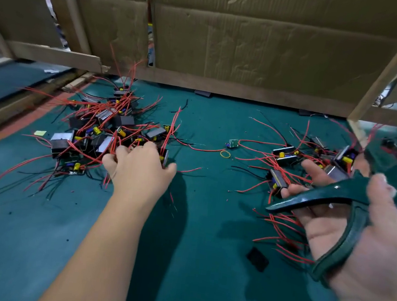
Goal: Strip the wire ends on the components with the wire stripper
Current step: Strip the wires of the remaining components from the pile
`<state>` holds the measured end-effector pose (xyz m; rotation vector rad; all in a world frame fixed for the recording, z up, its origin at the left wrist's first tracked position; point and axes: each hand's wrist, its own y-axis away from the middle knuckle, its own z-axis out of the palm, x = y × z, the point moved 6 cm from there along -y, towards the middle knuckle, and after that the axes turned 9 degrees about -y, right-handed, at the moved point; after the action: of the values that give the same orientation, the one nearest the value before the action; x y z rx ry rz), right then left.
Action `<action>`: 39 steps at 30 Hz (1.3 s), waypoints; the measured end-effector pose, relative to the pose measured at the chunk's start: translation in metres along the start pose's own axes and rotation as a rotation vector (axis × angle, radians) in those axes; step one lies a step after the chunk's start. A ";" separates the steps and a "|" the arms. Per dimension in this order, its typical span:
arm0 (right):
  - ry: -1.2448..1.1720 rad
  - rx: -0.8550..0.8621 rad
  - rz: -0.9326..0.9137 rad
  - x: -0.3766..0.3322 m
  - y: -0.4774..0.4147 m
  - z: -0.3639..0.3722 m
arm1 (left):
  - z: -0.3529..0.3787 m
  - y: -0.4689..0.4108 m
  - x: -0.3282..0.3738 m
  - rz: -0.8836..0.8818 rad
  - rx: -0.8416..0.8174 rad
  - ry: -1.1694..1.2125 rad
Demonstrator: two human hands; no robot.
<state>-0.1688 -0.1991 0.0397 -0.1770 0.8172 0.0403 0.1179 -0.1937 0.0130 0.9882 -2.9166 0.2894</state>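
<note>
A pile of small components with red and black wires lies on the green mat at the left. My left hand reaches into its near edge, fingers curled around a component with red wires. A second pile of components lies at the right. My right hand is palm up over that pile and holds the dark green wire stripper, its two handles spread apart across the palm, thumb on the upper handle.
A cardboard wall on a wooden frame stands at the back of the green mat. A wooden post slants at the right. A yellow rubber band, a small green board and a black scrap lie between and below the piles.
</note>
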 end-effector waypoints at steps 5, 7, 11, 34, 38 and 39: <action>-0.070 -0.102 0.026 0.008 0.006 0.005 | -0.019 0.002 -0.001 0.030 0.255 0.288; -0.076 -0.102 0.057 0.013 0.007 0.006 | -0.032 0.007 0.000 0.061 0.406 0.456; -0.063 -0.086 0.119 0.020 0.011 0.006 | -0.044 0.015 0.009 0.204 0.418 0.819; -0.234 -0.272 0.475 0.035 0.023 0.030 | -0.030 0.081 0.087 0.835 -1.140 1.714; -0.211 -0.244 0.511 0.038 0.023 0.029 | -0.020 0.069 0.090 0.563 -0.921 1.667; -0.196 -0.247 0.525 0.040 0.025 0.030 | -0.015 0.065 0.089 0.506 -0.809 1.591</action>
<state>-0.1221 -0.1707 0.0273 -0.1835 0.6433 0.6459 0.0077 -0.1935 0.0269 -0.1896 -1.4211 -0.1051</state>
